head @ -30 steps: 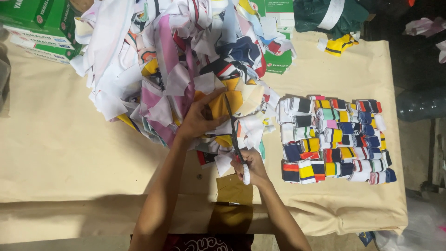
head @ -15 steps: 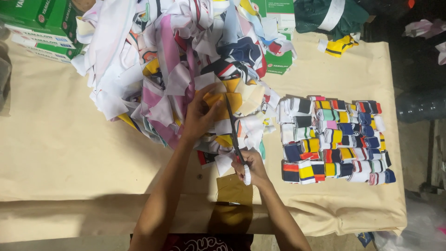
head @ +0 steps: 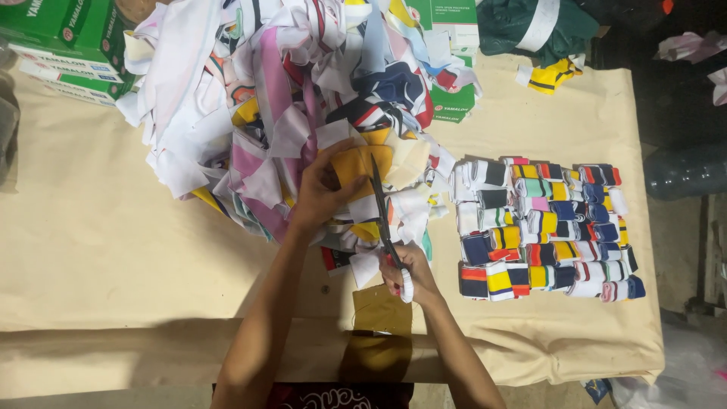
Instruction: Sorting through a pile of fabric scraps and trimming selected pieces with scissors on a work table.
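My left hand [head: 322,189] presses on a mustard-yellow fabric piece [head: 362,160] at the front edge of a big heap of mixed cloth scraps [head: 288,98]. My right hand [head: 405,274] grips the handles of dark scissors [head: 381,208], whose blades point away from me and run along the right side of the yellow piece. A mustard cloth piece [head: 381,309] lies flat on the table just in front of my right hand.
Neat rows of folded striped fabric pieces [head: 541,227] lie to the right on the beige-covered table [head: 106,250]. Green and white boxes [head: 60,42] stand at the back left, another green box [head: 454,98] behind the heap. A dark green cloth [head: 530,26] lies at the back right.
My left hand has shifted a little on the yellow piece, and the scissor blades have moved slightly further along it. My right hand stays in place.
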